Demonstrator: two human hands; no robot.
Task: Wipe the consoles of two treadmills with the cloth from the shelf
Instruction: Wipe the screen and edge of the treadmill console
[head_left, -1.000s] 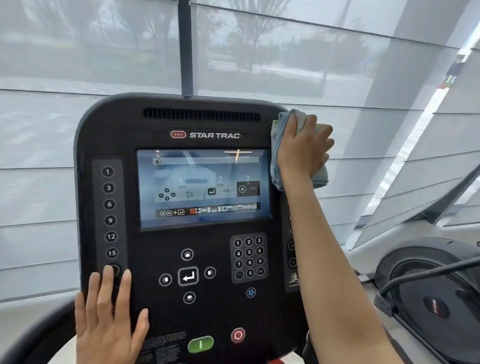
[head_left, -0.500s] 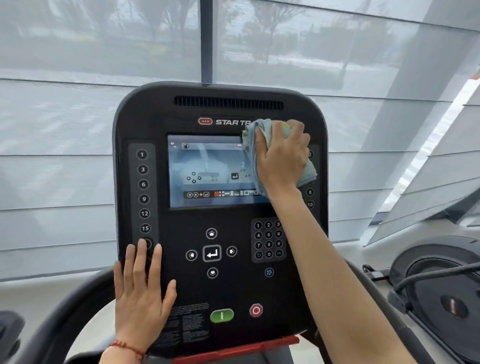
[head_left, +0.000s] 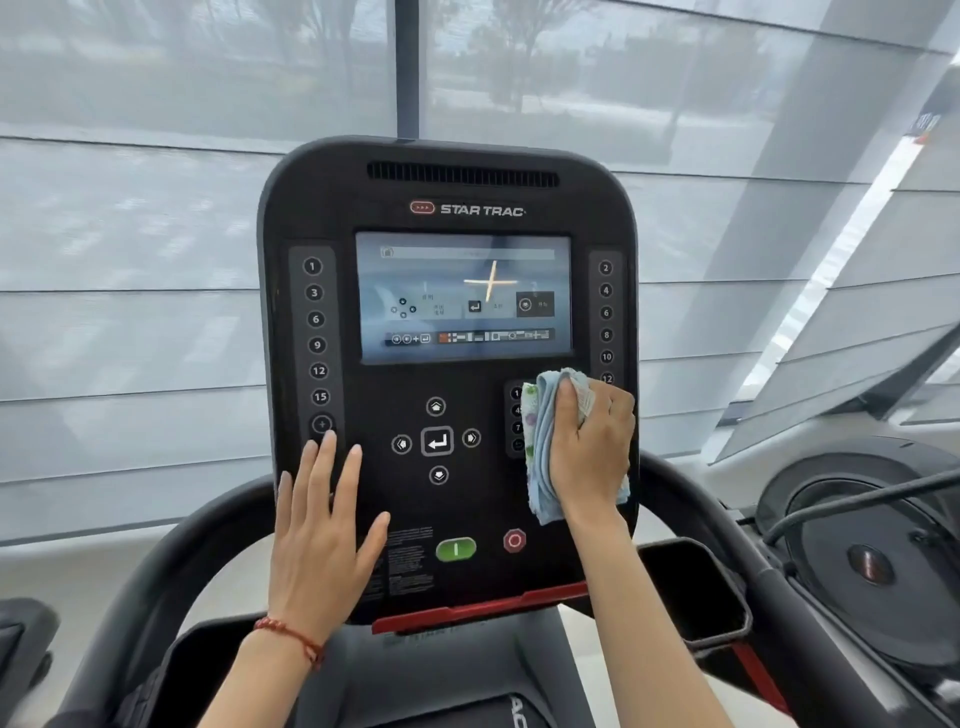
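Your left hand (head_left: 324, 535) lies flat and spread on the lower left of the console (head_left: 447, 171), fingers fanned, the longest fingertip just under the plus button that ends the left column of number buttons; a red string bracelet (head_left: 291, 635) circles that wrist. Your right hand (head_left: 592, 447) is curled around the bunched blue cloth (head_left: 540, 441), pressing it against the lower right of the console, where it covers most of the small keypad. Between your hands sit the arrow buttons and the enter key (head_left: 437, 441), with the green button (head_left: 455, 549) and red button (head_left: 514, 540) below. Above them the screen (head_left: 462, 296) is lit, flanked by numbered columns, under the STAR TRAC name. Dark handlebars (head_left: 171, 561) curve out on either side. Beyond the console hang pale window blinds (head_left: 130, 234).
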